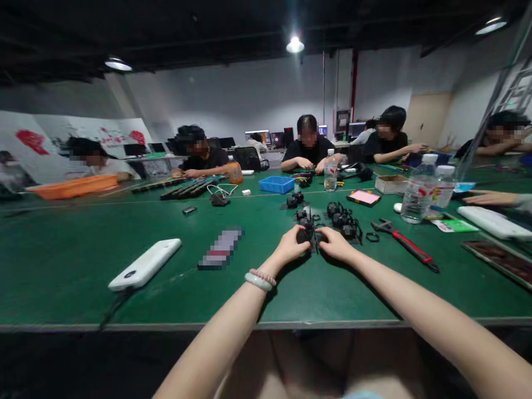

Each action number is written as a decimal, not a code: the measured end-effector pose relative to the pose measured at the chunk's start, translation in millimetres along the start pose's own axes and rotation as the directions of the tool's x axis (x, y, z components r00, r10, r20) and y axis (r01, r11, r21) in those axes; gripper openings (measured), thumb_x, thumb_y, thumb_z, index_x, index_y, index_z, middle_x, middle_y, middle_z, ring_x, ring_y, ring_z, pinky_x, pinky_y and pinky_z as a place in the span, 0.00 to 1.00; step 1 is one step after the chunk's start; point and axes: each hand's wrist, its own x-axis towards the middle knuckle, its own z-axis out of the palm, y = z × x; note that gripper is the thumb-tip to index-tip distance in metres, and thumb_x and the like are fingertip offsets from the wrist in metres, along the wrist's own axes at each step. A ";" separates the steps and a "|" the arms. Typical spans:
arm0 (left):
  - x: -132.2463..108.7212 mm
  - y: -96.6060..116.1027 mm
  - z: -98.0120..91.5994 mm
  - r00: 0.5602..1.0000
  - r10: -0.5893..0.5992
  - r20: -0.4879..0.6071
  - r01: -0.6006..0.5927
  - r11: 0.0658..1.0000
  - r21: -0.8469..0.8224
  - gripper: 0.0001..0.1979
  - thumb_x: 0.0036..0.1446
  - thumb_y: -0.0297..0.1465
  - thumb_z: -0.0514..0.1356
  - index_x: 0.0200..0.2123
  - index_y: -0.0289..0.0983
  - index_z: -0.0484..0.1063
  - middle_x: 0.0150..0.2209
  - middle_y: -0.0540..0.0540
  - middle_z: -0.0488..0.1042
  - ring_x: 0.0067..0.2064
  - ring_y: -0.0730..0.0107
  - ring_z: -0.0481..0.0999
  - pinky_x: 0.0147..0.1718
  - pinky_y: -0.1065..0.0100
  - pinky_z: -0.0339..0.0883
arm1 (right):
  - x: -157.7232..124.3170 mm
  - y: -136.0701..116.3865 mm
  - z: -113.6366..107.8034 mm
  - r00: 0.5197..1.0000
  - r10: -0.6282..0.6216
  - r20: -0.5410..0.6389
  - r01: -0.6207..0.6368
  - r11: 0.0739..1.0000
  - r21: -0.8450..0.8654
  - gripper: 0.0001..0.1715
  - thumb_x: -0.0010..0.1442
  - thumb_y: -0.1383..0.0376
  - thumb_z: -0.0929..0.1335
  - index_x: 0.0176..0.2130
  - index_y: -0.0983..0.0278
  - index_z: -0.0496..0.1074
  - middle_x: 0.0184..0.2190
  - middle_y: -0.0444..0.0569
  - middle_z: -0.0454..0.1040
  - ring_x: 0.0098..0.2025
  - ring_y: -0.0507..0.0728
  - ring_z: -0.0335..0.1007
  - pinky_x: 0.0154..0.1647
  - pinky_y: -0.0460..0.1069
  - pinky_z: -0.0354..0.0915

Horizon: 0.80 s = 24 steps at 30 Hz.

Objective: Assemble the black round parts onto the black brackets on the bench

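My left hand (291,245) is closed around a black part (305,236) with a rounded body, just above the green table. My right hand (334,245) pinches the thin upright plate on the right side of that same part; its fingertips are partly hidden. Just beyond the hands lie similar black parts (296,200) with thin prongs. A further cluster of black parts (343,216) sits right of my right hand. Beside that cluster rests a black ring nut (372,237), and farther right an adjustable wrench (409,244) with red-and-black handles.
On the green table (233,299) are a white power bank (145,265), a phone (221,247), a blue tray (276,184), a pink-lined box (363,197) and water bottles (419,191). Several people work across the table; another person's hand (492,198) rests at right.
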 end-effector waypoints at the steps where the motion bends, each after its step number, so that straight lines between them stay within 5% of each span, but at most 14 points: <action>1: 1.7 2.3 -1.5 1.000 0.002 -0.024 -0.001 0.999 0.036 0.17 0.44 0.33 0.53 0.40 0.38 0.61 0.35 0.49 0.68 0.35 0.71 0.68 0.35 0.71 0.62 | 0.4 0.5 0.0 1.000 -0.029 0.011 0.029 1.000 0.005 0.27 0.43 0.71 0.60 0.46 0.69 0.61 0.46 0.55 0.63 0.48 0.58 0.58 0.51 0.53 0.53; 4: 7.0 8.5 -6.4 0.997 0.060 -0.044 -0.051 0.983 0.175 0.16 0.42 0.33 0.54 0.38 0.37 0.64 0.34 0.47 0.68 0.36 0.68 0.67 0.35 0.69 0.61 | 1.0 2.6 -0.1 0.994 -0.103 0.047 0.102 0.995 0.017 0.35 0.40 0.71 0.62 0.51 0.69 0.55 0.50 0.55 0.58 0.52 0.59 0.53 0.53 0.54 0.50; 9: 16.7 11.6 -13.2 0.975 0.207 0.079 -0.221 0.906 0.360 0.18 0.39 0.35 0.56 0.37 0.36 0.65 0.33 0.44 0.67 0.37 0.63 0.67 0.36 0.66 0.60 | 0.2 5.7 -1.2 0.983 -0.165 0.080 0.163 0.986 0.037 0.46 0.38 0.67 0.66 0.55 0.66 0.45 0.54 0.56 0.51 0.55 0.62 0.47 0.54 0.57 0.47; 16: 17.1 -2.6 -19.7 0.979 0.169 0.113 -0.190 0.957 0.218 0.14 0.42 0.34 0.54 0.35 0.36 0.65 0.32 0.46 0.69 0.33 0.67 0.68 0.32 0.70 0.60 | -0.8 -0.3 -5.6 0.976 -0.211 0.054 0.206 0.975 0.084 0.41 0.39 0.67 0.67 0.53 0.64 0.51 0.51 0.54 0.55 0.53 0.59 0.51 0.54 0.54 0.49; 24: 11.3 -10.2 -25.7 0.979 0.135 0.151 -0.145 0.987 0.063 0.19 0.40 0.32 0.55 0.39 0.36 0.62 0.31 0.48 0.69 0.31 0.69 0.68 0.28 0.71 0.60 | -0.6 -2.9 -5.3 0.994 -0.105 0.041 0.096 0.977 0.190 0.39 0.40 0.63 0.68 0.51 0.64 0.53 0.44 0.52 0.63 0.46 0.56 0.60 0.47 0.53 0.56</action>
